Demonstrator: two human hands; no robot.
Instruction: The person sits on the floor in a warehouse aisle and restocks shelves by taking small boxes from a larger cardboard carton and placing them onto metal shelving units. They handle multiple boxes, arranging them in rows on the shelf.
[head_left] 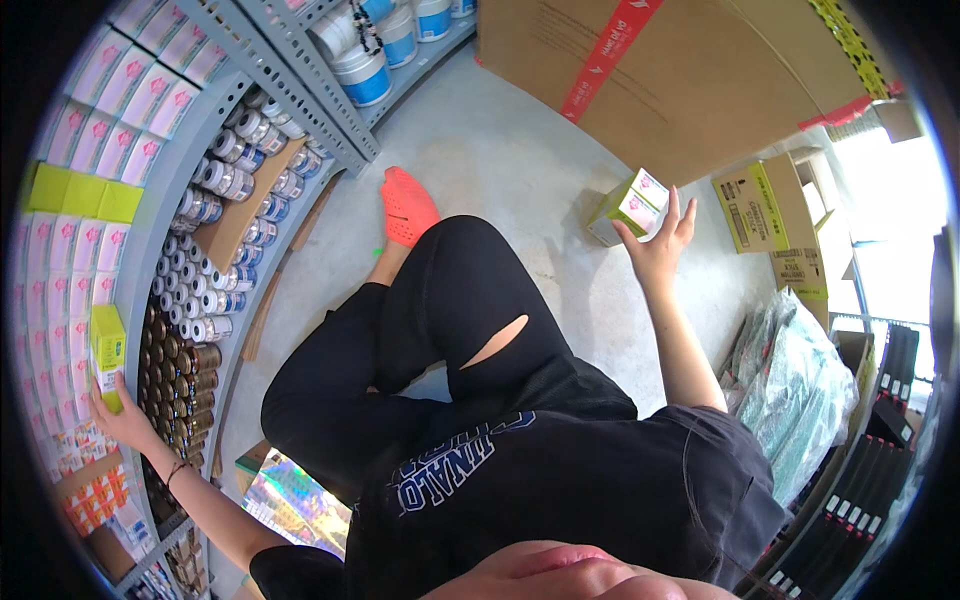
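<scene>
My left hand [112,410] grips a small yellow-green box [106,345] against the shelf of stacked white-and-pink boxes [80,270] at the left, where more yellow-green boxes [85,193] form a band higher up. On the right, my right hand [660,240] has its fingers spread beside a yellow-green and white pack [628,208] on the concrete floor; whether the fingertips touch it I cannot tell. My crossed legs [420,330] in black trousers lie between the hands.
Shelves of jars [225,180] and white-and-blue tubs [395,40] line the left and back. A large carton [720,70], an open carton [770,210] and a plastic-wrapped bundle [780,390] sit at the right, beside a rack of black items [860,470]. An orange shoe [408,205] is on my foot.
</scene>
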